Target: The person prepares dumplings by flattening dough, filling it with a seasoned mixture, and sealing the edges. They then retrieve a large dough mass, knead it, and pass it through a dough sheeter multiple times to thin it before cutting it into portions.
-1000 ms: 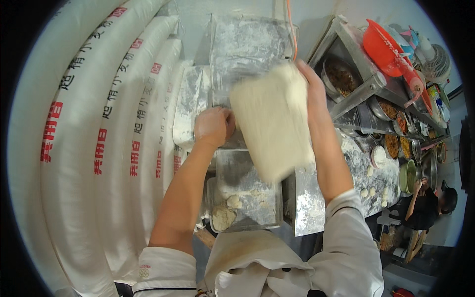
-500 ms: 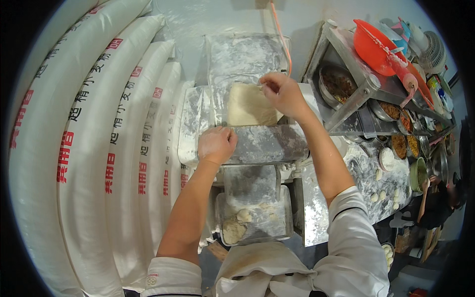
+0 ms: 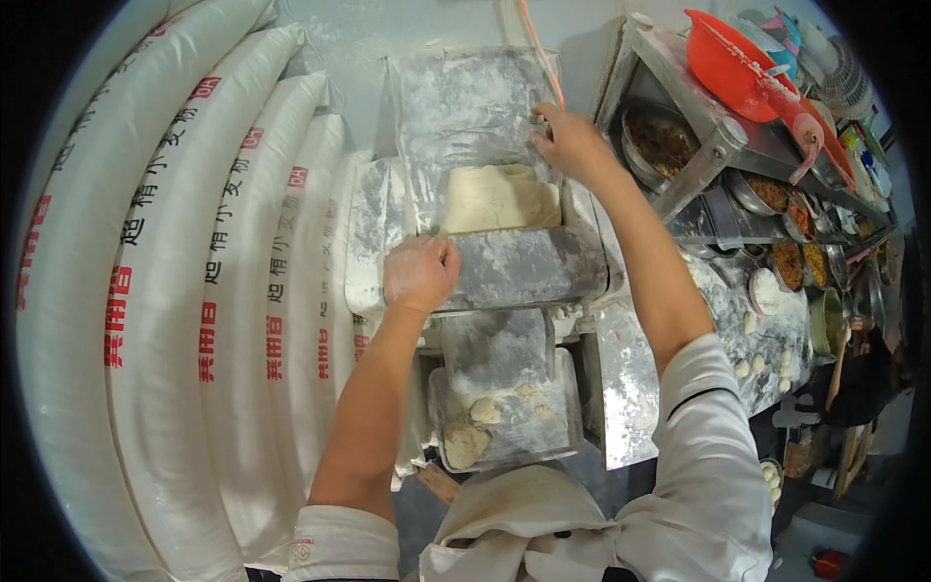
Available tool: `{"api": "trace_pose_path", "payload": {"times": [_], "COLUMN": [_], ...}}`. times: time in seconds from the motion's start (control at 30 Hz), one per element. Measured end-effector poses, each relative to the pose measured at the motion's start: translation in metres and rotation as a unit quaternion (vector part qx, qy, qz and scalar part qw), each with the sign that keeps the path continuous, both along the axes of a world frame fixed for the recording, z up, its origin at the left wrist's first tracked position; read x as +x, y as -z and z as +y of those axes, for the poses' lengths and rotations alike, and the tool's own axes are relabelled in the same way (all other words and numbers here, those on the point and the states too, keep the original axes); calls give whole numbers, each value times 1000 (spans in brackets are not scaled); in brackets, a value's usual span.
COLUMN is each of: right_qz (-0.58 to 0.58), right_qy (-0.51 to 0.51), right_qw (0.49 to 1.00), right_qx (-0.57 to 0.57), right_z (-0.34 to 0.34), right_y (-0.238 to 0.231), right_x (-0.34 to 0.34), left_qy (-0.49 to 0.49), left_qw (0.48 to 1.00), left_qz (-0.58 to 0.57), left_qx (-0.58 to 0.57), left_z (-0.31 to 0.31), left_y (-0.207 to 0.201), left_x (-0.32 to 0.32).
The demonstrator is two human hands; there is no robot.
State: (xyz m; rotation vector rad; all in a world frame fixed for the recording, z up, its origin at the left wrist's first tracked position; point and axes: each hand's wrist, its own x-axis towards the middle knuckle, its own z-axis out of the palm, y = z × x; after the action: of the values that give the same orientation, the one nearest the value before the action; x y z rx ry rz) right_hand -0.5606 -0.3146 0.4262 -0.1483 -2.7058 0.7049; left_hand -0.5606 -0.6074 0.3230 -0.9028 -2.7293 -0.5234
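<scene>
At left, white sacks (image 3: 233, 291); at right, red basin (image 3: 720, 70). Centre, floury machine (image 3: 376, 238), dough (image 3: 499, 201) at far side of its metal cover (image 3: 533, 272). Your left hand (image 3: 419, 274): curled, contents hidden. Your right hand (image 3: 572, 141): empty, fingers parted, off the dough it earlier held.

dough (image 3: 499, 201) partly hidden behind metal cover (image 3: 529, 267)

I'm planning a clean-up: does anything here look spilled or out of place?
Pale powder is smeared over the metal machine, and loose dough scraps lie in the tray in front of it; both look like spillage. The dough sheet on the machine has an uneven far edge. I see no clear damage.
</scene>
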Motion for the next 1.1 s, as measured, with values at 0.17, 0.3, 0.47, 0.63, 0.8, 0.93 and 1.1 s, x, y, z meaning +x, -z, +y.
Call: {"api": "trace_pose_path", "payload": {"times": [0.17,0.3,0.47,0.63,0.8,0.93,1.1], "right_qz": [-68,-222,-47,-66,-7,-25,-145], "right_qy": [-163,-74,229,108,75,62,85], "right_qw": [926,830,666,551,390,421,535], "right_qx": [-334,-506,-708,-825,-918,-905,-828], "right_z": [-114,-164,-140,-136,-147,-149,-128], "right_y": [120,279,268,300,324,327,327], "right_x": [131,181,130,156,166,189,237], "left_qy": [-3,1,16,11,-3,-2,-6], "left_qw": [1000,1000,998,999,999,1000,999], "left_qz": [0,-8,44,32,30,24,38], "left_qx": [0,6,33,-1,-12,-14,-10], "left_z": [-3,5,-6,1,3,2,-1], "left_y": [0,-2,8,0,3,2,8], "left_x": [3,3,-2,0,0,3,1]}}
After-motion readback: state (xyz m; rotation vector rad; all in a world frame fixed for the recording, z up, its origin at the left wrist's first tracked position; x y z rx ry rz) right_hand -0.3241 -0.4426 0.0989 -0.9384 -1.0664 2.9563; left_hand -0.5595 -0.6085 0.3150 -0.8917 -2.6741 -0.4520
